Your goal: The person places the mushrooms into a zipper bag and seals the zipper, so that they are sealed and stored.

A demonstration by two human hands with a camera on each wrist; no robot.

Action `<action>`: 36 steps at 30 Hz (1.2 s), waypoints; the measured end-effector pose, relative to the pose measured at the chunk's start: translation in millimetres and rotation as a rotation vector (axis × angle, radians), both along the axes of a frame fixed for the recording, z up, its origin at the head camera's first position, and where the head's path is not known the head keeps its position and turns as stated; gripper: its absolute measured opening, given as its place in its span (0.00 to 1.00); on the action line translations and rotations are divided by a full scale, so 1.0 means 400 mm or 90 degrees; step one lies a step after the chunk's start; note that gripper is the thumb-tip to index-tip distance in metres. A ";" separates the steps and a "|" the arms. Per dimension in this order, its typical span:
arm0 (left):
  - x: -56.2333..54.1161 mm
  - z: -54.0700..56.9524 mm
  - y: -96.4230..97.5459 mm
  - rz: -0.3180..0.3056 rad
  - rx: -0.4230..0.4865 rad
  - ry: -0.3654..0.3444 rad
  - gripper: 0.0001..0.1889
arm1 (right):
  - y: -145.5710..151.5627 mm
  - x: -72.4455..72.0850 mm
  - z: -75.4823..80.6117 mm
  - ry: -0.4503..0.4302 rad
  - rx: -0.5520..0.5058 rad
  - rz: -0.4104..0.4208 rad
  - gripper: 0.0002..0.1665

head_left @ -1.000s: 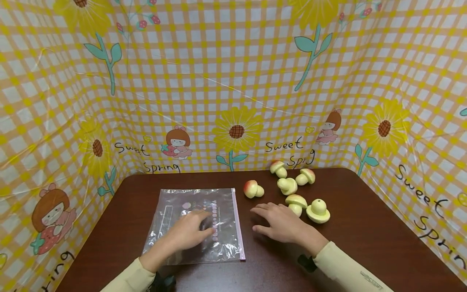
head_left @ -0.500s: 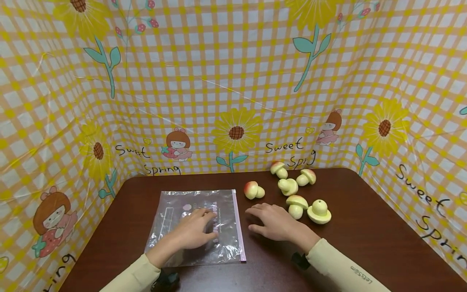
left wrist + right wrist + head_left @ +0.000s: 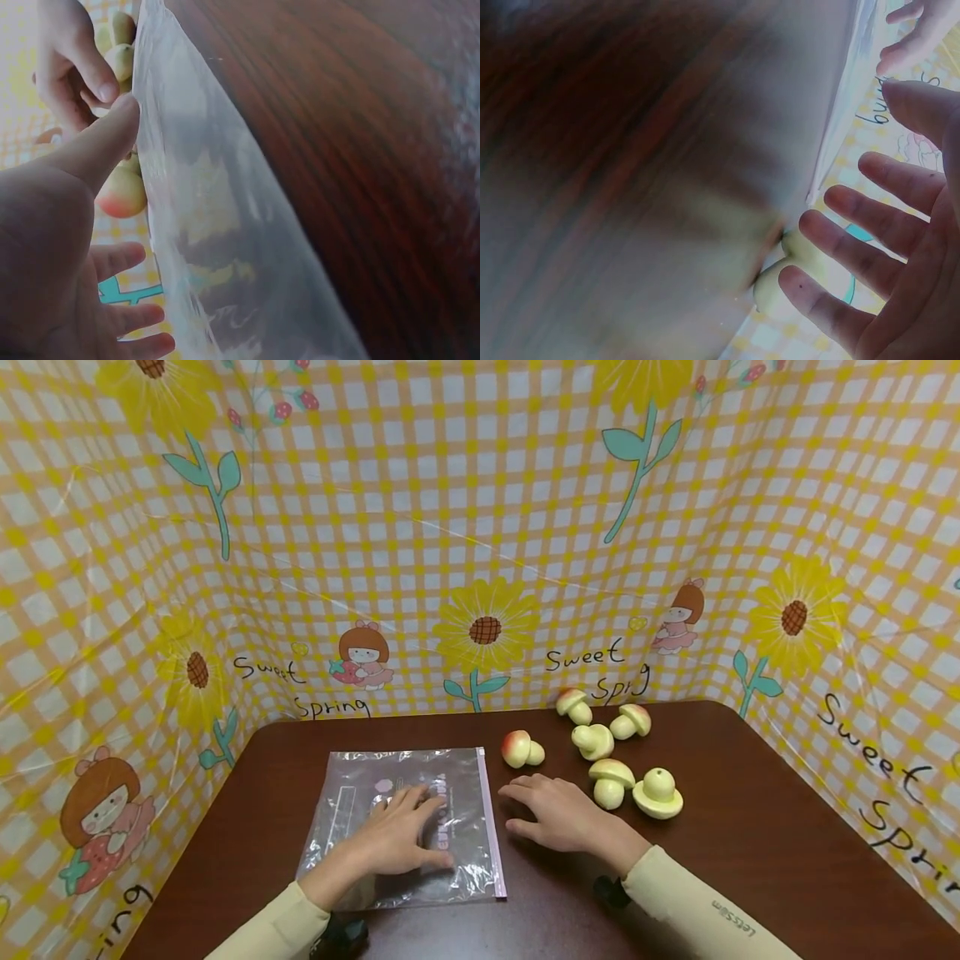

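The left hand (image 3: 401, 833) is spread over a flat, clear plastic bag with pink printing (image 3: 467, 814), its thumb held away from loosely extended fingers; it has hold of nothing, and whether it touches the film I cannot tell. The bag lies beneath that hand and reaches out on every side of it, its straight pink closure strip (image 3: 491, 827) running between the two hands. Just right of the strip, the right hand (image 3: 551, 814) is palm down over the dark brown wood-grain table (image 3: 750, 860), fingers parted and nearly straight, likewise gripping nothing. Beyond its fingertips lies a glossy cream mushroom shape with a red-flushed cap (image 3: 522, 749). Just past the back of the right hand is a cream mushroom shape with a domed, lightly blushed cap (image 3: 611, 783), and to the right of that a pale yellow one resting on its cap, stem up (image 3: 657, 793). Farther beyond the right hand, three more cream mushroom shapes (image 3: 592, 742) sit close together. Cream long sleeves (image 3: 701, 906) cover both forearms, and a yellow-and-white checked cloth with sunflowers (image 3: 360, 552) rises beyond both hands.
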State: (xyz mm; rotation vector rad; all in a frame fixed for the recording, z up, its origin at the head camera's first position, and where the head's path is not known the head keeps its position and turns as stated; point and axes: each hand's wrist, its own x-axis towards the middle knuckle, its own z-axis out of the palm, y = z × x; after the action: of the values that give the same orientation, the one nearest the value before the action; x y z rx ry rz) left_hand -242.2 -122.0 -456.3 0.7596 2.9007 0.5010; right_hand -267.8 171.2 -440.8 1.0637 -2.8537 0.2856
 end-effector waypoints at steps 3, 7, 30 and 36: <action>0.000 -0.004 -0.005 0.009 -0.017 -0.010 0.54 | -0.006 -0.003 -0.006 -0.003 0.006 0.003 0.28; 0.000 -0.008 -0.008 0.011 -0.028 -0.016 0.56 | -0.011 -0.008 -0.008 0.008 0.009 0.001 0.28; -0.003 -0.010 -0.003 0.013 -0.081 -0.033 0.55 | -0.028 -0.018 -0.024 -0.008 0.012 -0.013 0.32; -0.013 -0.003 0.002 0.017 -0.082 0.003 0.53 | -0.031 -0.021 -0.020 -0.016 0.013 -0.014 0.31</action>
State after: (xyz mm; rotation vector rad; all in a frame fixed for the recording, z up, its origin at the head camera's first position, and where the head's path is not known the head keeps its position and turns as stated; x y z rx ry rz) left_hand -247.3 -121.3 -457.6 0.7047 2.9165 0.3119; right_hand -276.3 158.8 -448.9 1.0394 -2.8947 0.2710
